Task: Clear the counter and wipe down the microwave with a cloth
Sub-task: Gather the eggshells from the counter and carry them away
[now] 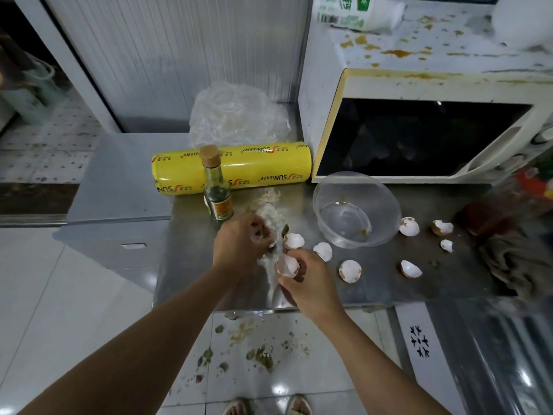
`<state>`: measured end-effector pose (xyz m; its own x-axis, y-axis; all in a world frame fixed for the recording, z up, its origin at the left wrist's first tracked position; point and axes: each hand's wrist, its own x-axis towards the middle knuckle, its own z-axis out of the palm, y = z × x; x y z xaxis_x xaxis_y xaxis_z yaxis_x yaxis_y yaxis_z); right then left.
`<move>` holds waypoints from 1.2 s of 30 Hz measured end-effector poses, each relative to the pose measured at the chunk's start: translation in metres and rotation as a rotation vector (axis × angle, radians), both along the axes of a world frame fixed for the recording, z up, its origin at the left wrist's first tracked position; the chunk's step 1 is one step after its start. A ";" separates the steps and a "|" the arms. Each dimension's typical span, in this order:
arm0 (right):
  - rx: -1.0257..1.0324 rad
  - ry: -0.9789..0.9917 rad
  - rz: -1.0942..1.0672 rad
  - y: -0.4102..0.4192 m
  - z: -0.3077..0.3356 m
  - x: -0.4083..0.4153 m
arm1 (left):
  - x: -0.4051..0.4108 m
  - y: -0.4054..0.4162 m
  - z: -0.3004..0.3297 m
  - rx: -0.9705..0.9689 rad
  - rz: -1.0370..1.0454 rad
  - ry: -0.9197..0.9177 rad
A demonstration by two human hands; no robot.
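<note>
Left hand (239, 244) grip holds brown shell fragments; right hand (302, 283) grip pinches a white broken eggshell half (287, 265). Squeezing risks crumbling shards onto the steel table (389, 283) beneath.

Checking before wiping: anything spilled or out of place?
Yes. Broken white eggshell halves lie scattered on the steel counter, orange-brown splatters stain the white microwave's top, and food scraps litter the tiled floor.
</note>
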<state>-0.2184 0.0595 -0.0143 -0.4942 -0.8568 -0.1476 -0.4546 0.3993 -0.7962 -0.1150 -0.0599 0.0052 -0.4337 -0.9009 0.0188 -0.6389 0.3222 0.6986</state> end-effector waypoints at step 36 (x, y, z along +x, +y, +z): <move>0.028 0.167 0.005 0.007 -0.005 0.012 | 0.022 0.001 -0.019 -0.019 -0.085 -0.266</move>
